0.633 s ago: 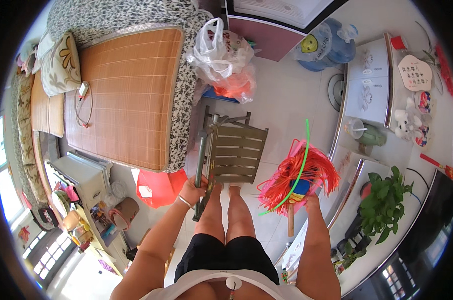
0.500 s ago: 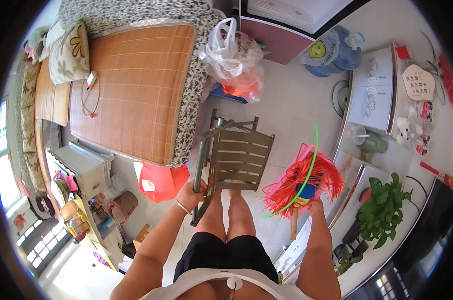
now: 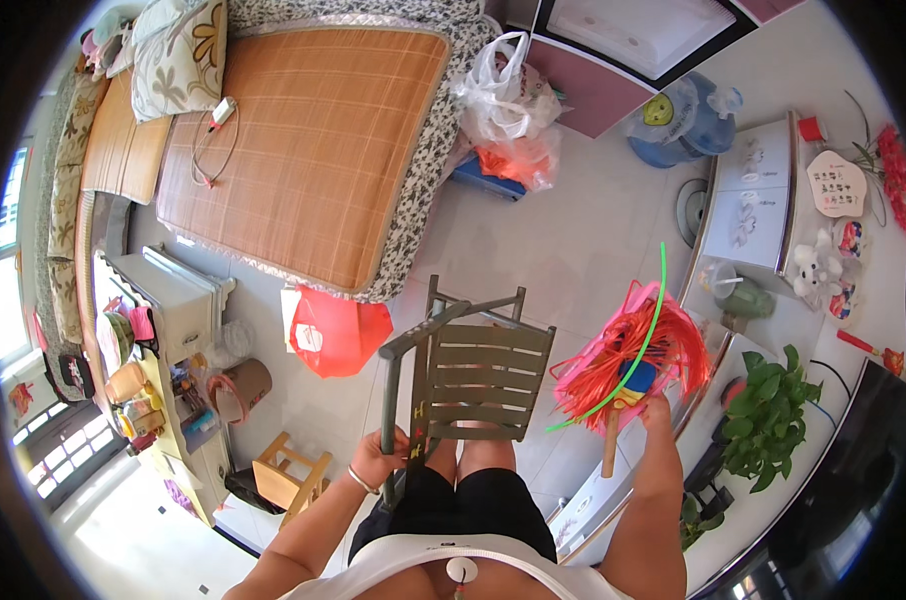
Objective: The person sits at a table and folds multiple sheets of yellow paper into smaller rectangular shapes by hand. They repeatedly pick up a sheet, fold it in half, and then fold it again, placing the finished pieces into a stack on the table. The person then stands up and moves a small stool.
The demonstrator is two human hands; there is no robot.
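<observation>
My left hand (image 3: 376, 460) is closed round the dark metal frame of a slatted folding chair (image 3: 485, 370), which hangs tilted in front of my legs. Out to the right, my right hand (image 3: 657, 410) grips the edge of a pink basket (image 3: 573, 374); my fingertips are partly hidden. A bundle of red plastic strands (image 3: 673, 335) spills over the basket. Among them lie a blue and yellow item (image 3: 635, 378) and a wooden stick (image 3: 610, 450) that pokes out toward me. A thin green strip (image 3: 647, 340) curves across the top.
A bed with a brown mat (image 3: 303, 150) stands at far left, a red bag (image 3: 341, 335) at its foot. Plastic bags (image 3: 508, 100) sit beyond it. A wooden stool (image 3: 285, 475) is at lower left. Along the right runs a cabinet with a potted plant (image 3: 763, 420).
The chair has come nearer my body, its seat now over my knees. The basket has shifted slightly right in view, still in my right hand. The bed and bags appear further right.
</observation>
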